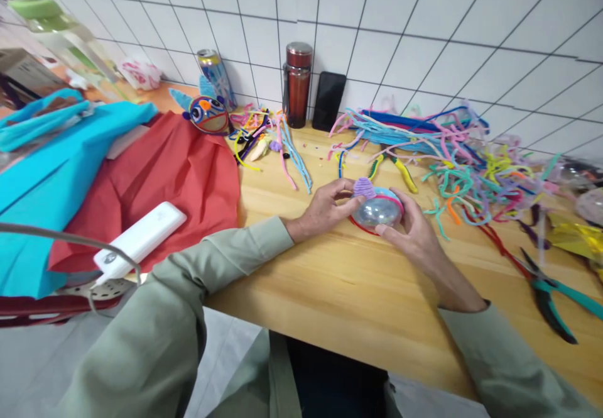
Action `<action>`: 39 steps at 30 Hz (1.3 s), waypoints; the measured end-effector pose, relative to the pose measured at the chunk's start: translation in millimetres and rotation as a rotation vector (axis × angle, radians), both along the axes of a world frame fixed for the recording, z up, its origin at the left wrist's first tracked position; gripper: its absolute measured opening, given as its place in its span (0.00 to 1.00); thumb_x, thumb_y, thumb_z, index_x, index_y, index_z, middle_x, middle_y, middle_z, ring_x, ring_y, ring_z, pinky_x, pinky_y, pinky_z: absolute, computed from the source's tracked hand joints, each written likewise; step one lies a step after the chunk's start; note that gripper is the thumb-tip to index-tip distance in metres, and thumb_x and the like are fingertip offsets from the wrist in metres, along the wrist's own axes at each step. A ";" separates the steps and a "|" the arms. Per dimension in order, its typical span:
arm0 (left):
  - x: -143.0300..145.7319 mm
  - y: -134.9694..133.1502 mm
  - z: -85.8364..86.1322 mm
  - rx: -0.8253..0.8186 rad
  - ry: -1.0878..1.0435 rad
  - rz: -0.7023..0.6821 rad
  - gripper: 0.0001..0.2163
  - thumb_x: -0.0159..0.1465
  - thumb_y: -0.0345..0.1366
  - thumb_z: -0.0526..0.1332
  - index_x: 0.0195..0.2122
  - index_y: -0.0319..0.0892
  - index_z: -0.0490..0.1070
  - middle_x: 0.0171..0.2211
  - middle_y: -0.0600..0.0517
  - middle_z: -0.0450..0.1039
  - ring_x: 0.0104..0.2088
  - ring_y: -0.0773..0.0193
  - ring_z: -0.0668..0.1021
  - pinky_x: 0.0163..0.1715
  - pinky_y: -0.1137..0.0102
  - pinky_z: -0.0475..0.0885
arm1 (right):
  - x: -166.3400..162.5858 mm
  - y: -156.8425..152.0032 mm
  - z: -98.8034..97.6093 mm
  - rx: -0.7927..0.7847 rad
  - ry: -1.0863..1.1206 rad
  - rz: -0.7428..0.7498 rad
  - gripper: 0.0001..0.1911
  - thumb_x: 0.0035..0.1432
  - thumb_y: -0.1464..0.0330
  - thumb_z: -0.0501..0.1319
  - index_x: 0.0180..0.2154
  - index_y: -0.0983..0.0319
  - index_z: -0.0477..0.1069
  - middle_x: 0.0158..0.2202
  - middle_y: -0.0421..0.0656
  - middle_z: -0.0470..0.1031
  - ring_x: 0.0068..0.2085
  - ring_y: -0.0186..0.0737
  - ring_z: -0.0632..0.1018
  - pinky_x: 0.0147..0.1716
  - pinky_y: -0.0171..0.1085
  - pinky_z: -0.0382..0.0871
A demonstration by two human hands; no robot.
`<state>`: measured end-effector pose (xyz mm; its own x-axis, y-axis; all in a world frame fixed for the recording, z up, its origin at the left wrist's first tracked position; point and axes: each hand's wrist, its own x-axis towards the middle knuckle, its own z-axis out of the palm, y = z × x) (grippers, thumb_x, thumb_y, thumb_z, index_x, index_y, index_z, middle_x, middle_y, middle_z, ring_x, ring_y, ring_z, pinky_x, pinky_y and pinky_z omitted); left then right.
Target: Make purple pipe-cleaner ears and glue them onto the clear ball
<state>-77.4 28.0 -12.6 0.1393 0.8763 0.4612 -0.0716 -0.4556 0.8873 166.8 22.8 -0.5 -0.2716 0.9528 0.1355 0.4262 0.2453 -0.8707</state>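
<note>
Closest to you, the front edge of the wooden table slants from the lower middle of the frame toward the lower right, and a wide band of plain wood between that edge and your hands gives your wrists room to move. On the lower right lie the teal and black pliers, well apart from your right arm. Near the middle, your right hand is curled around the right end of a clear shiny oval, thumb in front. Your left hand pinches a purple fuzzy piece at the oval's upper left edge. A red strip runs along the oval's rim. On the left, a white block sits on a red sheet, whose right edge stops well short of your left hand. Just behind the oval are the yellow and green handles of a tool. Past them, a big messy heap of fuzzy sticks fills the right side, so room is tight there. Farthest back, a red-brown bottle and a black phone stand by the tiled wall.
</note>
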 end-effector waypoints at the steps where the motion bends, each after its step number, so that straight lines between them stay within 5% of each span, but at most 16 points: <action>1: 0.1 1.3 -0.2 -0.012 -0.015 -0.005 0.19 0.71 0.55 0.67 0.45 0.42 0.77 0.47 0.45 0.82 0.50 0.58 0.84 0.56 0.59 0.81 | 0.0 3.5 -0.6 0.012 -0.004 -0.001 0.52 0.53 0.47 0.77 0.73 0.53 0.63 0.72 0.54 0.70 0.70 0.66 0.74 0.72 0.67 0.66; 13: -1.9 9.0 -6.1 -0.027 -0.042 0.038 0.15 0.71 0.50 0.68 0.44 0.41 0.77 0.45 0.46 0.82 0.47 0.59 0.83 0.54 0.61 0.81 | -7.1 8.3 -21.8 0.090 0.089 -0.001 0.58 0.54 0.44 0.76 0.78 0.49 0.55 0.79 0.51 0.61 0.77 0.67 0.65 0.76 0.65 0.62; 22: -3.6 4.9 -1.5 -0.117 -0.036 0.083 0.15 0.67 0.50 0.70 0.42 0.44 0.77 0.43 0.50 0.82 0.44 0.60 0.83 0.53 0.60 0.81 | -18.2 -1.8 -20.7 0.037 0.131 -0.028 0.59 0.55 0.42 0.74 0.77 0.56 0.53 0.78 0.55 0.59 0.78 0.63 0.65 0.77 0.62 0.59; 39: -6.6 -1.7 2.1 0.003 0.074 0.137 0.09 0.70 0.43 0.68 0.40 0.43 0.77 0.45 0.49 0.81 0.46 0.61 0.83 0.51 0.63 0.83 | -20.6 -5.2 -15.6 0.037 0.117 -0.049 0.59 0.54 0.40 0.73 0.76 0.59 0.56 0.78 0.57 0.61 0.76 0.63 0.67 0.75 0.60 0.63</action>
<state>-84.0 26.3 -10.5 0.0518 0.8880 0.4569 0.0568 -0.4593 0.8864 146.2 17.7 -16.0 -0.2055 0.9583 0.1988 0.3343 0.2596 -0.9060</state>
